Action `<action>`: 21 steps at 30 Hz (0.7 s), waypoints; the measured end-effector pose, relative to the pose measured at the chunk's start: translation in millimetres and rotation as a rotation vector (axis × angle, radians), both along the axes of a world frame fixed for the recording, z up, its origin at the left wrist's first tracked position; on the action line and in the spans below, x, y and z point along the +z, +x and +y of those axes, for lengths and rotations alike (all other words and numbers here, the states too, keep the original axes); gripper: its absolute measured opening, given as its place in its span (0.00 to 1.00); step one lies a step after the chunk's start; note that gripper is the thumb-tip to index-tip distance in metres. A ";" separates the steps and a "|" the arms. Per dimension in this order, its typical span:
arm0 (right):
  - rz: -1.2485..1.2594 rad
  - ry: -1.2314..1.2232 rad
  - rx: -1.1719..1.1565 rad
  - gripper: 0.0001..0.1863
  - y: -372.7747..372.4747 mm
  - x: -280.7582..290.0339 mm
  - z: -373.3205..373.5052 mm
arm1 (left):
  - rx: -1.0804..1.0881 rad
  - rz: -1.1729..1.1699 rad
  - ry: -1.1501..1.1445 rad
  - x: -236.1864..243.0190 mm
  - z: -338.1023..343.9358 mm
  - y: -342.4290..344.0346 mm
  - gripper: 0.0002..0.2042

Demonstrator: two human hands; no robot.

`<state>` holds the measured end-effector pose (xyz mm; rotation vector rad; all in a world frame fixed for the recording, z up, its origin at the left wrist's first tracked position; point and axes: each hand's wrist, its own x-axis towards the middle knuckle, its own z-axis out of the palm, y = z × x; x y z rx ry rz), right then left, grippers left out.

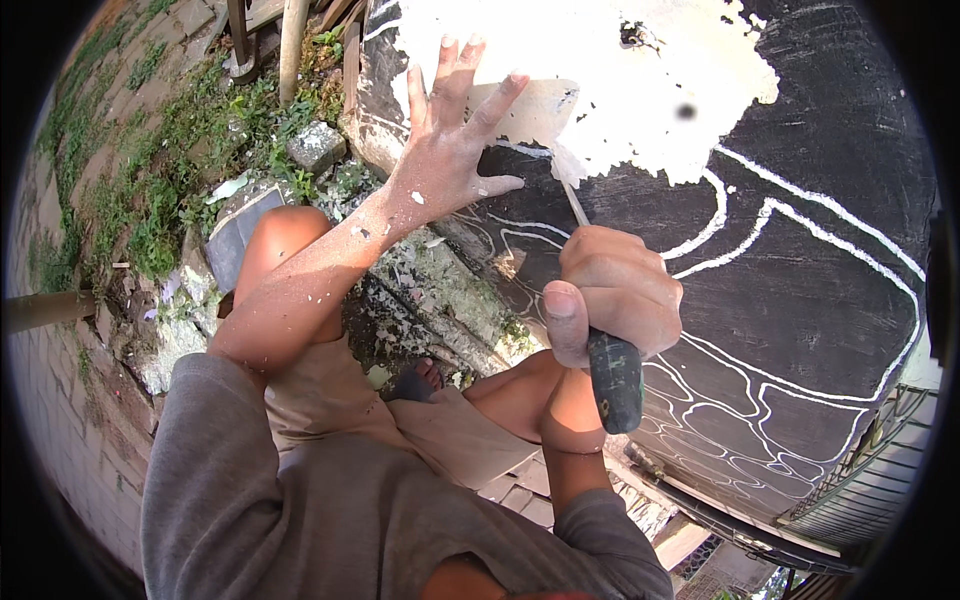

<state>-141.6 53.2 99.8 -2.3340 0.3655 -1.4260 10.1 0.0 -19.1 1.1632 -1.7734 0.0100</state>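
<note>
My left hand (447,135) is spread against the wall, fingers apart and dusted with pale flecks. In my right hand (622,290) is a scraper with a dark green handle (616,385) and a narrow metal shaft (576,205). Its far end meets the lower edge of a bare white patch (650,95), where the exact shape of the tip is hard to make out. Around this patch the wall (820,110) is painted black with white curving lines. A pale flap of loosened paint (545,108) sits beside my left fingers.
Paint chips and rubble (440,290) litter the ground along the wall's foot. Left of it are weeds (160,210), a grey stone (316,146) and paving (85,400). A wooden post (293,50) stands at the top; a metal grille (870,465) is at lower right. My bent knees are close to the wall.
</note>
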 end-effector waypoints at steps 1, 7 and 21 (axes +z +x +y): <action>-0.020 0.006 -0.028 0.18 -2.1 -0.2 0.8 | 0.014 0.037 0.004 -3.2 -1.3 1.7 0.59; 0.015 -0.027 0.037 0.18 -1.2 1.5 6.2 | 0.024 0.096 0.028 -19.5 -7.8 6.5 0.60; -0.134 0.045 -0.001 0.20 -0.8 6.2 9.6 | 0.064 -0.006 -0.023 -26.8 -17.3 9.3 0.64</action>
